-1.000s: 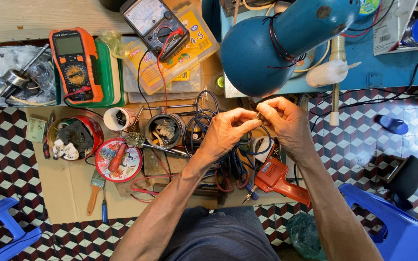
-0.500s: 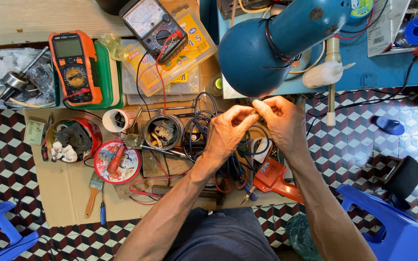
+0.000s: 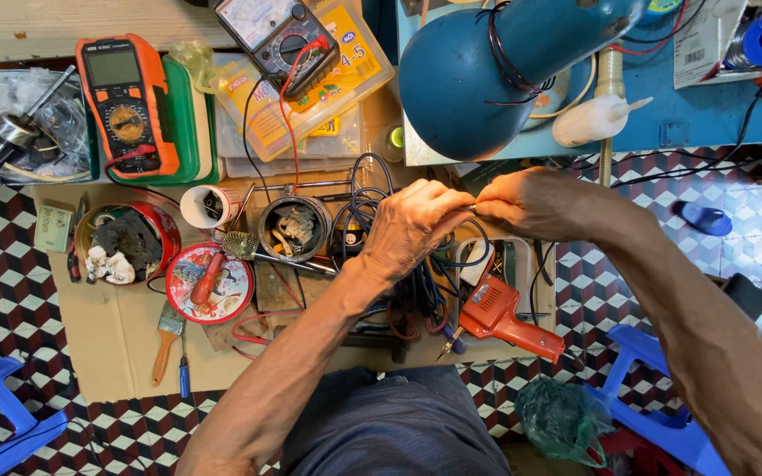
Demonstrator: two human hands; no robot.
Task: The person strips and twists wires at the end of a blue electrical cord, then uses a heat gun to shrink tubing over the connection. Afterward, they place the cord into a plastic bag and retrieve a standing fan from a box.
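My left hand [image 3: 412, 227] and my right hand [image 3: 535, 203] meet fingertip to fingertip above a cluttered cardboard work surface [image 3: 108, 330], just under a blue desk lamp [image 3: 496, 70]. Both pinch a small thin part between them, mostly hidden by the fingers; it looks like a wire end. Dark wires [image 3: 372, 189] loop beneath the left hand. A red soldering gun [image 3: 500, 313] lies below the hands.
An orange digital multimeter [image 3: 125, 106] rests on a green tray at the left, an analog meter [image 3: 280, 35] on yellow packets at the top. Round tins [image 3: 218, 282] with tools, a small brush [image 3: 168, 339], blue stools [image 3: 2, 414] and a checkered floor surround the surface.
The hands have stayed pinched together and have shifted slightly up and right in the view; the camera has drifted a little. The clutter has not moved.
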